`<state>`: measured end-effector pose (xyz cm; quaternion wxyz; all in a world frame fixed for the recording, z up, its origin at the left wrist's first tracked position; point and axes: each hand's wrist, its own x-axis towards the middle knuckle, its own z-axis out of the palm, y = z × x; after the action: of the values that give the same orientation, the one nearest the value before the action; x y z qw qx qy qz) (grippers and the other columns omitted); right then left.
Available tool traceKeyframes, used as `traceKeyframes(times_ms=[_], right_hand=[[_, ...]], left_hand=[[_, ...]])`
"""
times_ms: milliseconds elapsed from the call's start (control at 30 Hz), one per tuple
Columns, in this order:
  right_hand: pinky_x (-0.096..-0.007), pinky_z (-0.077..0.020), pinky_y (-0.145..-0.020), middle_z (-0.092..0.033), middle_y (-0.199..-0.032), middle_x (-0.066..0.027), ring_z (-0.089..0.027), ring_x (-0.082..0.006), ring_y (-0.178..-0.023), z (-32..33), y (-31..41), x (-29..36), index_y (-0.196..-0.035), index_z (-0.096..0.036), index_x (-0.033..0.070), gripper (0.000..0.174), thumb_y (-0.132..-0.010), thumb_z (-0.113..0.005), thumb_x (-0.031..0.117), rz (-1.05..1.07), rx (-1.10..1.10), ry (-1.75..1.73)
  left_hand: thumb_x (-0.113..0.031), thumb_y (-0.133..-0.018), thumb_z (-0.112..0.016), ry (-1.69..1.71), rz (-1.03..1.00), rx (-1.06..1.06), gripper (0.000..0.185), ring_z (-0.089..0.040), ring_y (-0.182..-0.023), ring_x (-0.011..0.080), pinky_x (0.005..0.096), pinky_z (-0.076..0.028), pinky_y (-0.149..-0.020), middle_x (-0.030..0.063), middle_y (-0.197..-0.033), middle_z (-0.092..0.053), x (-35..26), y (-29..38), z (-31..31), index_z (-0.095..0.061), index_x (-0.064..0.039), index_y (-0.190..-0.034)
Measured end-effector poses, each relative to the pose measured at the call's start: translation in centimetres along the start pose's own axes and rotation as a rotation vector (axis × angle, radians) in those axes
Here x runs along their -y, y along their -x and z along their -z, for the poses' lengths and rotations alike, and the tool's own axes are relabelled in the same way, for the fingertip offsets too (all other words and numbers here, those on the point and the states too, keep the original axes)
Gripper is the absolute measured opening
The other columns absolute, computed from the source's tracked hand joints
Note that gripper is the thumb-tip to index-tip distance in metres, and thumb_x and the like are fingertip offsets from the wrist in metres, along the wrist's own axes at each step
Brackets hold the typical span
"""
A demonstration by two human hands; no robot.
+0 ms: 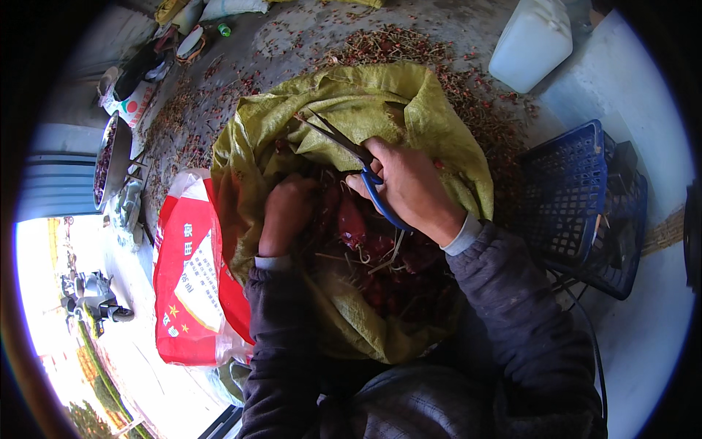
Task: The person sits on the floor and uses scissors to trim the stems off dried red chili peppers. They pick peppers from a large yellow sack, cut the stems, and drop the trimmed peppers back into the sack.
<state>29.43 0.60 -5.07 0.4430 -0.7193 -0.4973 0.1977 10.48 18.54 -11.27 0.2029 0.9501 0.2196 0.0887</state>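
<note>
A yellow-green woven sack [460, 137] stands wide-mouthed before me, its rim rolled and creased. Dried red chili peppers [351, 222] with pale curved stems lie inside it. My right hand [414, 189] holds a pair of scissors [343, 140] over the sack's mouth. Their handles are blue, and the dark blades point to the upper left, slightly apart. My left hand [288, 211] reaches down into the sack's left side, among the peppers. Its fingers are in shadow and mostly hidden, so I cannot see whether they grip anything.
A red and white printed bag [189, 274] stands against the sack's left side. Cut stems and red bits [389, 46] litter the floor beyond. Blue plastic baskets [565, 192] stand at right, below a white jerrycan [532, 49]. A metal basin [116, 159] is at far left.
</note>
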Motion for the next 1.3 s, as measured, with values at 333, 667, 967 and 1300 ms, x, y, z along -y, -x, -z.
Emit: traceKeyframes(times_ms=[333,667,967,1300], right_hand=[[-0.0488,-0.049,-0.058,-0.065,-0.067,-0.0145,-0.067,-0.037,-0.064,0.4,-0.1,0.0,-0.095,-0.06,0.003,0.032,-0.087,-0.08,0.026,0.013,0.038,0.05],[-0.0486,-0.0526,-0.062,-0.069,-0.076,-0.0154,-0.07,-0.0365,-0.071,-0.5,1.2,-0.6,-0.108,-0.065,0.006,0.039,-0.087,-0.079,0.036,0.148,0.162,0.305],[-0.043,-0.0531,-0.058,-0.066,-0.065,-0.0107,-0.068,-0.0291,-0.06,0.4,0.6,0.1,-0.09,-0.066,0.006,0.027,-0.091,-0.076,0.031,0.092,0.075,0.227],[-0.0437,-0.0553,-0.07,-0.069,-0.081,-0.018,-0.072,-0.0357,-0.079,0.9,-0.3,0.4,-0.101,-0.069,0.003,0.062,-0.093,-0.068,0.064,-0.078,0.093,-0.197]], left_hand=[[-0.009,-0.095,-0.07,1.031,0.587,-0.321,0.005,-0.049,-0.062,0.0032,0.0223,-0.039,-0.056,-0.0053,-0.073,-0.058,-1.9,-0.1,4.6,-0.068,-0.008,-0.092],[-0.008,-0.1,-0.067,1.21,0.623,-0.456,0.009,-0.043,-0.053,0.003,0.0204,-0.037,-0.05,-0.0058,-0.067,-0.054,-3.0,-0.6,4.7,-0.065,-0.009,-0.091],[-0.006,-0.097,-0.07,1.124,0.482,-0.471,0.011,-0.046,-0.058,0.0017,0.0192,-0.038,-0.052,-0.0056,-0.073,-0.058,-2.8,-0.3,3.9,-0.071,-0.003,-0.107],[-0.032,-0.095,-0.065,-0.203,0.331,0.283,0.035,-0.074,-0.097,0.038,0.0458,-0.057,-0.084,0.0181,-0.104,-0.076,1.6,1.7,0.7,-0.073,-0.012,-0.122]])
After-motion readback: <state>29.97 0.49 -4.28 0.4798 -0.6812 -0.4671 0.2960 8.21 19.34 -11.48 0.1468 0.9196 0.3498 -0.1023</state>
